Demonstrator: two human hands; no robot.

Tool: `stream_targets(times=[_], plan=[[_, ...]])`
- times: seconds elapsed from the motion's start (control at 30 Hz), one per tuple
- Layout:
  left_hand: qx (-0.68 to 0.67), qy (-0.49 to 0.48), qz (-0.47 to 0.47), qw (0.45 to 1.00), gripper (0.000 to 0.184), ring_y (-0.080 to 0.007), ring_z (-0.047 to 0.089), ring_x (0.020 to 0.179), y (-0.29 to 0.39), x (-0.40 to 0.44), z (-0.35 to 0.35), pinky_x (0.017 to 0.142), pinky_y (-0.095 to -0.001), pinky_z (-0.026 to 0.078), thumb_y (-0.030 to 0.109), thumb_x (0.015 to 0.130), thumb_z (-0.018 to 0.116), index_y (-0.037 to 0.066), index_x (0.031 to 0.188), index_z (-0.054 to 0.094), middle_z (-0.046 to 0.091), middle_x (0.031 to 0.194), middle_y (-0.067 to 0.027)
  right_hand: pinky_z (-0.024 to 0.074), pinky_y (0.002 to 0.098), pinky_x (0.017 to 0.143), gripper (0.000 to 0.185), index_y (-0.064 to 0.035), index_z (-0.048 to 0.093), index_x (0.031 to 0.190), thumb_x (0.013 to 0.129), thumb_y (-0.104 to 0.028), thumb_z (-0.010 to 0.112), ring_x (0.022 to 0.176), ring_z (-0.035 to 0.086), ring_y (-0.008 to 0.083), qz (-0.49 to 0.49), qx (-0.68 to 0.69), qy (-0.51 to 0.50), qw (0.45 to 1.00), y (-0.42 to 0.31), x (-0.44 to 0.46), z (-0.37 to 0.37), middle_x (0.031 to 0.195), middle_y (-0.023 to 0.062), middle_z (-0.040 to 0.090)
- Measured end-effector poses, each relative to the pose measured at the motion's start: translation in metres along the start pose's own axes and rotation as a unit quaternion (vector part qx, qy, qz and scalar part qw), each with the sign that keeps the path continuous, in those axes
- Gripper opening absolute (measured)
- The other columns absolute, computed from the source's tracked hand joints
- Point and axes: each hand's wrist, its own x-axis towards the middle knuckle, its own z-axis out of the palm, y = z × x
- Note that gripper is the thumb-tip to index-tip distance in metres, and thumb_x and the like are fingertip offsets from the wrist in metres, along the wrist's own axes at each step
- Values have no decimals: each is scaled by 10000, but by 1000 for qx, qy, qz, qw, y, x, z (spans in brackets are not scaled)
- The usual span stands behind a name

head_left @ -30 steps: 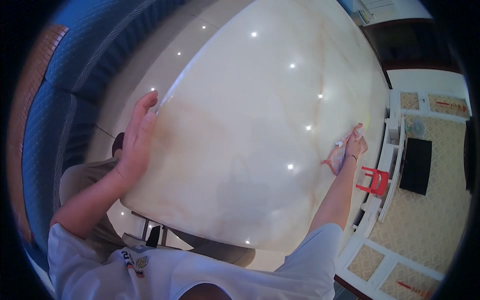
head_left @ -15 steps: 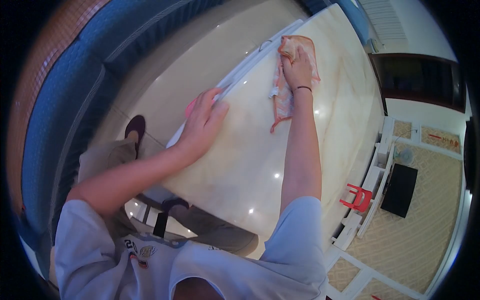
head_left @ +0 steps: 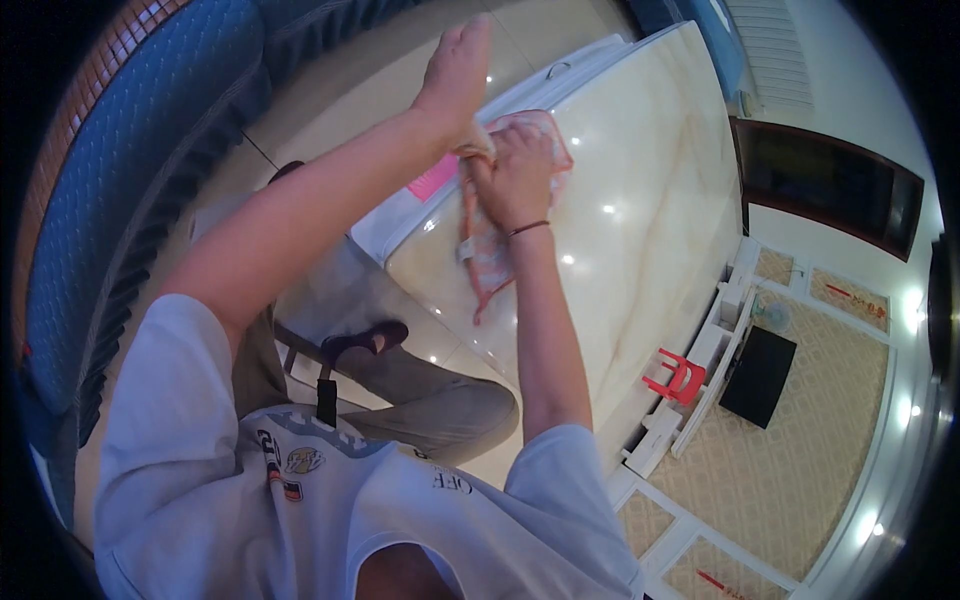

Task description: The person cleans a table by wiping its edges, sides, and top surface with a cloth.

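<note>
My right hand presses down on an orange-edged, white-patterned cloth with a small white tag. The cloth lies bunched near the long edge of the glossy marble-look tabletop, and one fold sticks up by the thumb. My left hand is raised beyond that edge, above the floor, with its fingers pointing away from me. Nothing shows in it, though part of its fingers is hidden. My left wrist passes close to the fold of the cloth.
A pink item shows at the table's side, below my left forearm. A blue sofa runs along the left. Towards the right are a red stool, a low white cabinet and a black television.
My right hand has drawn the cloth left and slightly nearer, to the table's edge. My left hand has lifted off the edge and moved away from me. The view has shifted.
</note>
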Motion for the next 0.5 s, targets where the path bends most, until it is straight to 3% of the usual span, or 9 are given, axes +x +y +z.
stream_targets(times=[0.03, 0.13, 0.17, 0.23, 0.33, 0.37, 0.43, 0.5], plan=[[-6, -14, -20, 1000, 588, -217, 454, 931, 2, 2, -1, 916, -319, 341, 550, 923, 413, 5, 1110, 534, 515, 961, -79, 326, 512, 954, 344, -56, 656, 884, 746, -370, 622, 1097, 496, 325, 8, 20, 3, 1000, -16, -8, -3, 977, 105, 635], [-72, 9, 22, 997, 585, -206, 495, 999, -60, 51, -1, 951, -325, 328, 542, 913, 447, 13, 1145, 545, 558, 1026, -84, 301, 501, 990, 363, -40, 642, 988, 738, -300, 606, 1160, 470, 334, 24, 35, -45, 998, -66, -33, -20, 1094, 131, 611], [-74, 5, 21, 997, 585, -206, 495, 999, -48, 41, 1, 951, -325, 328, 542, 913, 447, 13, 1145, 545, 558, 1026, -84, 301, 501, 990, 363, -40, 642, 988, 738, -300, 606, 1160, 470, 334, 27, 31, -45, 998, -78, -42, -21, 1094, 131, 611], [-82, -31, 69, 994, 655, -314, 355, 1326, -27, 27, 5, 1110, -355, 234, 444, 979, 347, -98, 1346, 384, 384, 1426, -223, 275, 522, 1023, 421, -47, 630, 1062, 719, -292, 608, 1216, 443, 343, 27, 54, -44, 997, -99, -59, -24, 1203, 142, 567], [-181, -61, -3, 982, 677, -268, 318, 1354, -12, 24, 1, 1121, -329, 206, 469, 986, 304, -81, 1377, 359, 346, 1463, -190, 248, 528, 1056, 500, -56, 599, 1161, 712, -279, 604, 1291, 387, 359, 56, 56, -43, 996, -120, -82, -30, 1333, 150, 487], [-182, -61, -2, 981, 677, -268, 318, 1354, -15, 26, 1, 1121, -329, 206, 469, 986, 304, -81, 1377, 359, 346, 1463, -190, 209, 538, 1088, 628, -90, 519, 1299, 703, -268, 601, 1349, 318, 372, 70, 71, -85, 991, -123, -92, -31, 1438, 146, 391], [-140, -4, 12, 990, 668, -254, 335, 1342, -16, 29, 1, 1110, -312, 222, 461, 983, 331, -76, 1379, 356, 363, 1451, -193, 200, 540, 1094, 660, -106, 490, 1332, 701, -261, 602, 1361, 297, 377, 82, 88, -98, 988, -124, -102, -37, 1455, 146, 368], [-147, -34, -6, 989, 675, -246, 348, 1329, -17, 32, -7, 1104, -315, 229, 470, 979, 339, -72, 1381, 355, 374, 1442, -195, 178, 545, 1110, 735, -145, 415, 1404, 702, -240, 607, 1380, 257, 388, 89, 111, -112, 983, -111, -103, -36, 1490, 145, 318]])
